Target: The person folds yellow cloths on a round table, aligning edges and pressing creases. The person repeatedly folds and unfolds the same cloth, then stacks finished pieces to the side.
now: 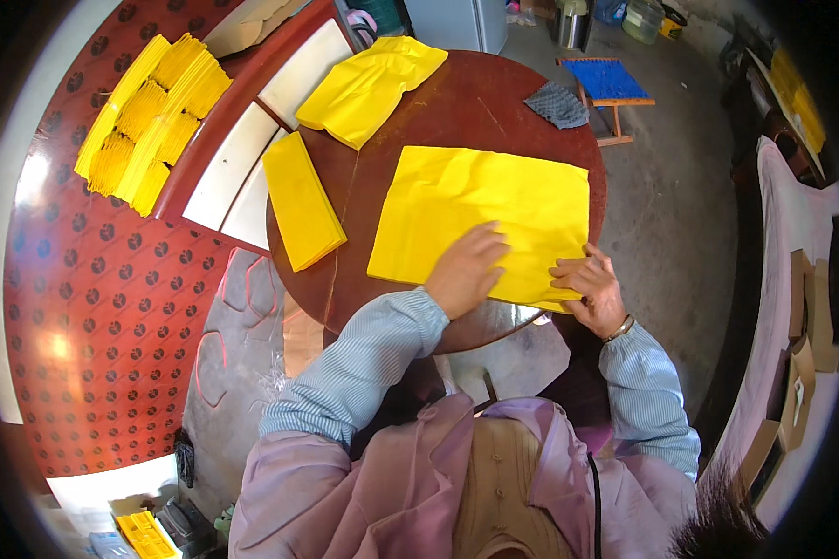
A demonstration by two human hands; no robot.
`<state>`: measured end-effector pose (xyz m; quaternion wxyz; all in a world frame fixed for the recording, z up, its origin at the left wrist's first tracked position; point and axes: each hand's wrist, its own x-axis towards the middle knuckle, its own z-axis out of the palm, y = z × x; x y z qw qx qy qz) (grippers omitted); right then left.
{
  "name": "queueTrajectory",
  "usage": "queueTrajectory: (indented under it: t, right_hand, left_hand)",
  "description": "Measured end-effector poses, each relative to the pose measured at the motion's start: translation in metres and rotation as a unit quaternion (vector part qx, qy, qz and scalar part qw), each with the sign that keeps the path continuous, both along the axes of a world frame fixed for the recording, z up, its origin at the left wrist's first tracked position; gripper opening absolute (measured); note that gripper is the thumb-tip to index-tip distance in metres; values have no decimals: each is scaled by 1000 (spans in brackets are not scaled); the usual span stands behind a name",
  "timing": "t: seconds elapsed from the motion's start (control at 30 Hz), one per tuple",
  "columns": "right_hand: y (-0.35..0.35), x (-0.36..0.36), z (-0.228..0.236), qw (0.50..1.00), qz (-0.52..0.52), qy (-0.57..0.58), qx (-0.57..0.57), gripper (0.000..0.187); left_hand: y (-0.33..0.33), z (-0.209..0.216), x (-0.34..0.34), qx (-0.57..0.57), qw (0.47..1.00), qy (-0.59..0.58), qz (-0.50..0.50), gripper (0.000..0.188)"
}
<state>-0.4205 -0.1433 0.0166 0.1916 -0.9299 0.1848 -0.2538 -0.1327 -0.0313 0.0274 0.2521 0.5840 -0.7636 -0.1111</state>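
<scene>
A large flat yellow sheet [480, 191] lies on the round brown table [475, 93]; whether it is paper or cloth I cannot tell. My left hand [469, 268] rests on its near part, palm down, fingers stretched out and a little blurred. At the sheet's near right corner, my right hand [594, 291] has its fingers bent over the edge and grips it. To the left lies a narrow folded yellow bundle [303, 200]. Beyond that, a crumpled yellow piece [373, 88] reaches over the table's far left edge.
A dark grey cloth [557, 104] sits at the table's far right edge. Stacked yellow bundles [154, 121] stand on a red patterned surface [112, 345] at left. A blue-topped folding stool [609, 79] is on the floor beyond the table. Cardboard boxes [797, 391] line the right side.
</scene>
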Motion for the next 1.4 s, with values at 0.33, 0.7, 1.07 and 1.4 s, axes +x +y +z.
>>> queueTrajectory:
  t: [0.33, 0.7, 1.07, 1.4]
  right_hand:
    - [-11, -6, -7, 992, -50, -16, 113, 28]
    - [-58, 16, -4, 885, -161, -57, 433, 35]
    - [-25, 53, -4, 883, -372, -44, 283, 30]
    - [-22, 67, -22, 905, -386, -69, 163, 40]
  left_hand:
    - [-1, 18, 140, 293, 945, 135, -51, 45]
    - [-12, 8, 197, 308, 858, 398, 101, 49]
    - [-13, -9, 171, 209, 852, 397, 271, 67]
    - [-12, 1, 154, 182, 887, 225, 359, 79]
